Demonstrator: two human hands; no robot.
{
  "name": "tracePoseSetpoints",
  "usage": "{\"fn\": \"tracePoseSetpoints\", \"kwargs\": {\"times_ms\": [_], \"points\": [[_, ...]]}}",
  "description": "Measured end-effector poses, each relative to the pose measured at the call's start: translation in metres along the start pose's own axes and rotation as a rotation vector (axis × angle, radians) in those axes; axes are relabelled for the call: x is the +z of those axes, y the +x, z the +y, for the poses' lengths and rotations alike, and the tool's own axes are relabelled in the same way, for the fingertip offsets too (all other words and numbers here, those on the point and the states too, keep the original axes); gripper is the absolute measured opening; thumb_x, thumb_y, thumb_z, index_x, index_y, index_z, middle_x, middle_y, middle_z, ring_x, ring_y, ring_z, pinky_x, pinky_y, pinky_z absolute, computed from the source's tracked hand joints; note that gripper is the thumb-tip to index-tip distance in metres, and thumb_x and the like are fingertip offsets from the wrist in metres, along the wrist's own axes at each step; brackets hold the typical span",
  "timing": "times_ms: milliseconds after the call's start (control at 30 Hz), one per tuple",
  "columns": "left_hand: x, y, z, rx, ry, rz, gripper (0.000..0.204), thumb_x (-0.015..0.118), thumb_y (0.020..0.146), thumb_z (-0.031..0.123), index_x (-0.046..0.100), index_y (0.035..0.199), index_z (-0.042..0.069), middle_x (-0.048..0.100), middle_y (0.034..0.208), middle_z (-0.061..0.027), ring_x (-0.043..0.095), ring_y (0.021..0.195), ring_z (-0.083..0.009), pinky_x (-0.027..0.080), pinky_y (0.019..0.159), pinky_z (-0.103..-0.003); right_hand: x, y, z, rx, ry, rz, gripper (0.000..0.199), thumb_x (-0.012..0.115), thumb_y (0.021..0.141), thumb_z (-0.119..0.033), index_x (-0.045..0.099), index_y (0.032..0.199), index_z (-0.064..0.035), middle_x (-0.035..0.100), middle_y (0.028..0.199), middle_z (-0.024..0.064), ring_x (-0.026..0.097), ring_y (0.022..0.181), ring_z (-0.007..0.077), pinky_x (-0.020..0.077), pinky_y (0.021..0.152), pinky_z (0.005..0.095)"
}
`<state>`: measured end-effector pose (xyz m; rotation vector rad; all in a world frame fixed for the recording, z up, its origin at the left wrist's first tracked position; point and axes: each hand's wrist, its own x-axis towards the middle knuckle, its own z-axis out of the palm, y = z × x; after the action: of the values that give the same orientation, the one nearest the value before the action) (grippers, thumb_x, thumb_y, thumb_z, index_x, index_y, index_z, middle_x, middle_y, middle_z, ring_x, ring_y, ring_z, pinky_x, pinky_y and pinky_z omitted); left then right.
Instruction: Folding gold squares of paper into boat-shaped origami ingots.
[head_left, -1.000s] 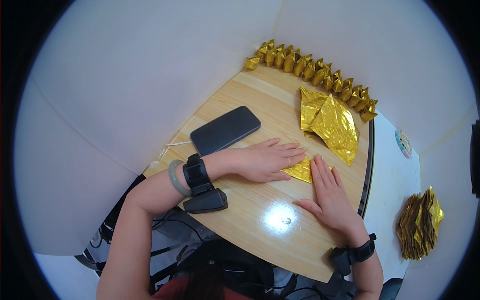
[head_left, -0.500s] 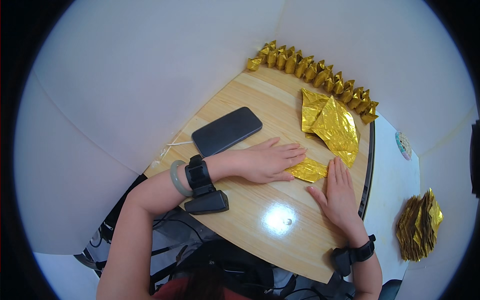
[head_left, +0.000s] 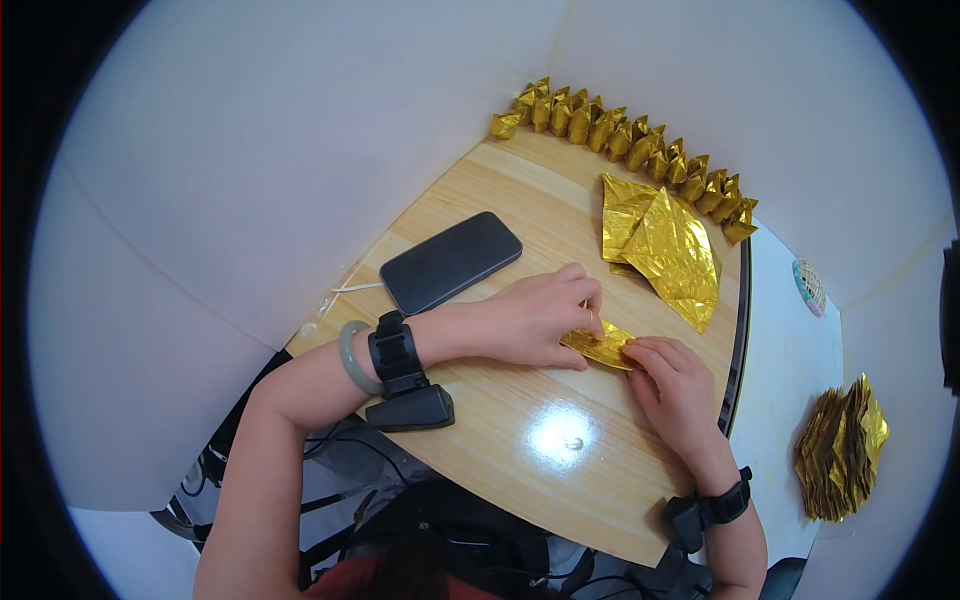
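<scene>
A folded strip of gold foil paper lies on the wooden table between my two hands. My left hand rests over its left end with the fingers bent down onto it, partly hiding that end. At the strip's right end, my right hand is closed, thumb and fingertips pinching the edge. Just beyond them lie several loose gold foil sheets, overlapping and creased.
Rows of folded gold foil pieces line the table's far edge. A dark phone with a white cable lies left. On the white surface at right stand a stack of gold foil and a small round patterned object. White partitions enclose the table.
Both hands were stretched flat on the strip. Now their fingers are bent, the left pressing on the left end and the right pinching the right end, drawn slightly nearer and leftward.
</scene>
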<state>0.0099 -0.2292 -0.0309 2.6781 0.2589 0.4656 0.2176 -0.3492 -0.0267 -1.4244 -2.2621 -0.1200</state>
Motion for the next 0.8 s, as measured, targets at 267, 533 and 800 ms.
{"fn": "tracePoseSetpoints", "kwargs": {"times_ms": [267,533,800], "points": [[0.001,-0.001,0.000,0.000,-0.060,-0.012,0.028,0.072,0.073,0.026,0.064,0.092,0.008,0.055,0.090,-0.0055,0.050,0.092,-0.0244,0.043,0.076,-0.034,-0.006,0.006,-0.012,0.018,0.060,0.001,0.019,0.069,0.071,-0.013,0.060,0.086,-0.0058,0.063,0.089,0.0065,0.060,0.084,0.0247,0.0497,0.071,0.0342],[0.002,-0.001,0.004,-0.157,-0.176,0.014,0.020,0.066,0.079,0.025,0.068,0.083,0.005,0.062,0.077,-0.0072,0.058,0.078,-0.0236,0.046,0.068,-0.035,-0.002,0.002,-0.007,0.118,0.158,0.007,0.013,0.067,0.077,-0.013,0.058,0.079,-0.0034,0.060,0.083,0.0087,0.056,0.079,0.0272,0.0468,0.067,0.0360],[0.001,0.003,0.008,-0.379,-0.425,0.043,0.018,0.067,0.078,0.018,0.063,0.088,0.003,0.063,0.070,-0.0102,0.060,0.064,-0.0245,0.045,0.060,-0.032,0.005,0.002,-0.007,0.337,0.181,-0.018,0.016,0.066,0.078,-0.013,0.054,0.073,-0.0038,0.050,0.075,0.0096,0.049,0.072,0.0276,0.0413,0.065,0.0371]]}}
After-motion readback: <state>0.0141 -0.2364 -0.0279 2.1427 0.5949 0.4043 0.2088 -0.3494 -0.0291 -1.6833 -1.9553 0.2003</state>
